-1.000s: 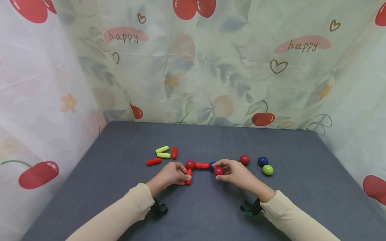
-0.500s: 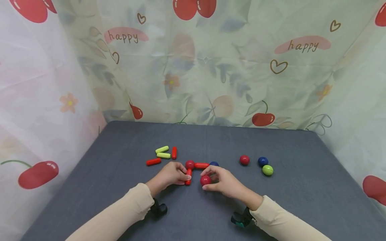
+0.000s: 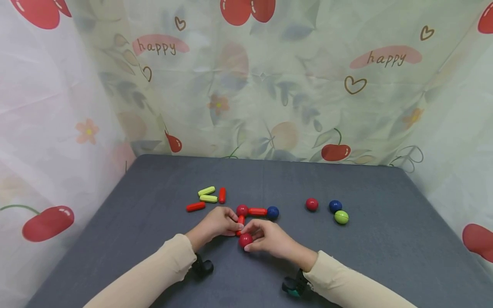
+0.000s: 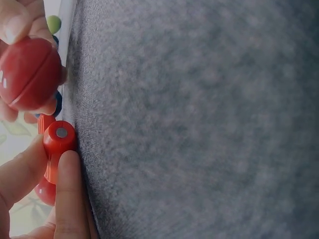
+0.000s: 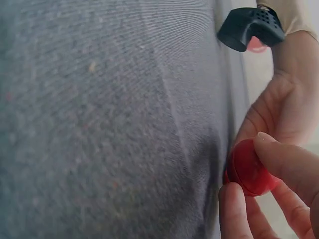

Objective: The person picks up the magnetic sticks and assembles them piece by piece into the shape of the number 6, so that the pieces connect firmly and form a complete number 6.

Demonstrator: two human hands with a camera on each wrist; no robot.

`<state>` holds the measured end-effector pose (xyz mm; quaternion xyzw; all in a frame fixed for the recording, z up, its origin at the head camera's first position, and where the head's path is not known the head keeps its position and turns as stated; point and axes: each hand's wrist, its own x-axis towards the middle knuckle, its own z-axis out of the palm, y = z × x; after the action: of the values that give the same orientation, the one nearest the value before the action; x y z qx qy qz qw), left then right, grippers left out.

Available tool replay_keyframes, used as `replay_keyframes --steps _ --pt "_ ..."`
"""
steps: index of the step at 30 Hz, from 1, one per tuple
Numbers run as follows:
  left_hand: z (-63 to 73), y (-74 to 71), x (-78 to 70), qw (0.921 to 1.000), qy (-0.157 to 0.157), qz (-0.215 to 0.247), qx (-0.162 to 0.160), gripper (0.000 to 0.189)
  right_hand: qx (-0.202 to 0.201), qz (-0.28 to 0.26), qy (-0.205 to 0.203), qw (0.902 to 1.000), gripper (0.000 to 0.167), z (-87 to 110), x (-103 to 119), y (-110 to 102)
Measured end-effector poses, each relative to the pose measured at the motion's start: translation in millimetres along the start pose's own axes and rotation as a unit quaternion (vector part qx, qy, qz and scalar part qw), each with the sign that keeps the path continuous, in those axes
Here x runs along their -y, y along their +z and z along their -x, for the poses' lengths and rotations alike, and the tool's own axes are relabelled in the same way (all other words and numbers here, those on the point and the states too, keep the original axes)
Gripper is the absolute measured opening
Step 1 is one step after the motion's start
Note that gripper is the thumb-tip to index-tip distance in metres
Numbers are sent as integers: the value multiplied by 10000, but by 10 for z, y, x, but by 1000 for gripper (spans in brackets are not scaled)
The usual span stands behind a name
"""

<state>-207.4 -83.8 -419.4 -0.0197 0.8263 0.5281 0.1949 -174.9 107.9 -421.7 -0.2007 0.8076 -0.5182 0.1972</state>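
Note:
My left hand [image 3: 217, 221] pinches a red rod [image 4: 61, 144] between thumb and fingers; a metal disc shows in the rod's near end in the left wrist view. The rod's far end meets a red ball [image 3: 242, 210]. From that ball a second red rod [image 3: 257, 211] runs right to a blue ball [image 3: 272, 212]. My right hand [image 3: 273, 239] holds another red ball [image 3: 245, 240] by its fingertips, close to the near end of the pinched rod. A gap shows between this ball and the rod end in the left wrist view.
Two yellow-green rods [image 3: 208, 199] and two loose red rods [image 3: 196, 206] lie at the back left of the grey table [image 3: 154, 179]. Towards the right are a red ball [image 3: 312, 204], a blue ball [image 3: 335, 206] and a yellow-green ball [image 3: 341, 217].
My right hand has carried its red ball left and nearer to me, from beside the blue ball to the pinched rod's near end. The left hand has stayed in place.

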Motion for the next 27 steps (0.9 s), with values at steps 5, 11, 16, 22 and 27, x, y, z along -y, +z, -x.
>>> replay_keyframes --steps 5,11,16,22,27 --pt "-25 1 19 10000 -21 17 24 21 -52 176 -131 9997 30 -30 -30 34" --pt "-55 -10 28 9999 -58 133 83 18 -81 414 -203 9989 29 -72 -26 49" --pt "-64 -17 18 9997 -134 174 111 16 -125 419 -142 9989 30 -94 -29 47" --pt "-84 -45 -11 9992 -275 146 244 14 -112 409 -122 9990 30 -103 -30 61" --pt "-126 -96 -54 9978 -408 259 446 15 -87 381 -108 9992 31 -109 -15 70"
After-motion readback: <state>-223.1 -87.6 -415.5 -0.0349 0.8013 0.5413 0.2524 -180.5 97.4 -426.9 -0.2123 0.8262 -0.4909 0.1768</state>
